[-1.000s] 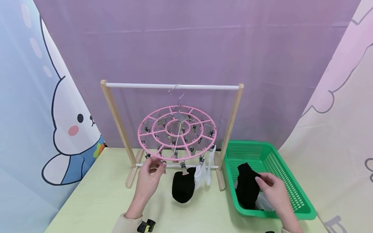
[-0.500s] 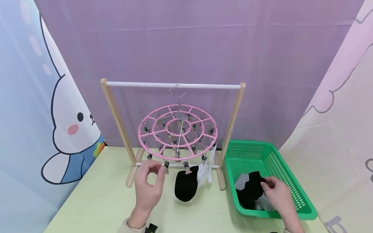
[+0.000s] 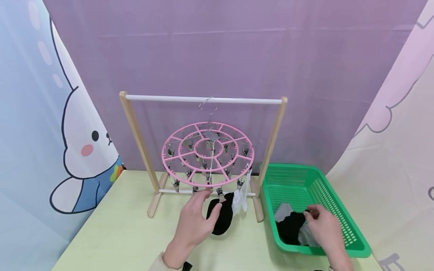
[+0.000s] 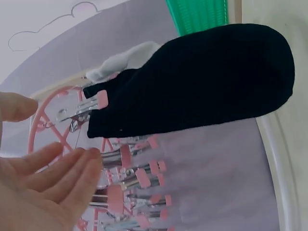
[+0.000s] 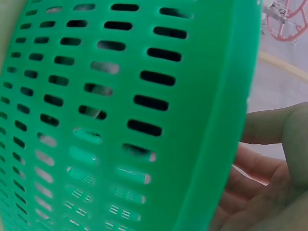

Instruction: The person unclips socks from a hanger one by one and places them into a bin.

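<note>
In the head view my left hand (image 3: pixel 193 222) is spread at the front of a round pink clip hanger (image 3: pixel 164 156). Its thumb and fingers stand apart near the metal clip (image 4: pixel 84 109) that bites the cuff of a hanging black sock (image 4: pixel 207 82); nothing is gripped. Beside that sock hang white socks (image 3: pixel 237 203). Over the green basket (image 3: pixel 364 250), my right hand (image 3: pixel 323 227) pinches the edge of another black sock (image 3: pixel 289 227), which lies low among grey socks (image 3: pixel 283 211). In the right wrist view the basket wall hides the fingertips.
The hanger hooks over the white bar (image 3: pixel 244 101) of a small wooden rack (image 3: pixel 137 139), whose feet stand on the pale table (image 3: pixel 112 226). Several unused clips dangle under the rings. The basket stands right of the rack, close to its right foot. A purple curtain (image 3: pixel 203 56) hangs behind.
My left hand has left a clip at the hanger's front left and moved right, to the clipped black sock. My right hand has lowered its black sock into the basket.
</note>
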{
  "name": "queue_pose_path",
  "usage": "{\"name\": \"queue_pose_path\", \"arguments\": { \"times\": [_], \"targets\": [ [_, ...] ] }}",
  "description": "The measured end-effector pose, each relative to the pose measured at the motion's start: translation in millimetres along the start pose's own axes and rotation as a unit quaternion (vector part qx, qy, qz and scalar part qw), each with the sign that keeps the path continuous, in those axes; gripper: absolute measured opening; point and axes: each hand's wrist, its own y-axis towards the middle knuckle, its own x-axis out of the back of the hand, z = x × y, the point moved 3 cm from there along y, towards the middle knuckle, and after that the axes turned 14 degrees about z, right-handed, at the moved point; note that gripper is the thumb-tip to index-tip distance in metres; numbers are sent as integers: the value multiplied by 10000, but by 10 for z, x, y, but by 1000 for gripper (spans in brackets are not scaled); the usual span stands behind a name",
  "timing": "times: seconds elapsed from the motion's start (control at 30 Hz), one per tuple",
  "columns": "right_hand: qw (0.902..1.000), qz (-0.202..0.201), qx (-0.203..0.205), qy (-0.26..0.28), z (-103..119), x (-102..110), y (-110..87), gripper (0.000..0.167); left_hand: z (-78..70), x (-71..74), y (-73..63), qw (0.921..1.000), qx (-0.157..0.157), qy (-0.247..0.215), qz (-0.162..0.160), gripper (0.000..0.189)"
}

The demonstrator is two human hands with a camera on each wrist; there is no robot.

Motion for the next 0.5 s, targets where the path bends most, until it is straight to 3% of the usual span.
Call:
{"name": "queue_pose_path", "arguments": {
  "times": [0.13,0.27,0.4,0.5],
  "targets": [
    [10000,-1,34,19,57,-4,-22,28,-9,-68,59,9962,558,-473,477,45],
    [9997,-26,171,148,130,-42,-35,26,7,-124,122,9813,1064,-1269,979,46],
    [9988,42,284,396,224,-99,-46,25,28,-170,169,9676,1334,-1797,1167,40],
    [9978,70,420,502,305,-134,-70,24,49,-197,186,9641,1397,-1943,1148,36]
  ]
}}
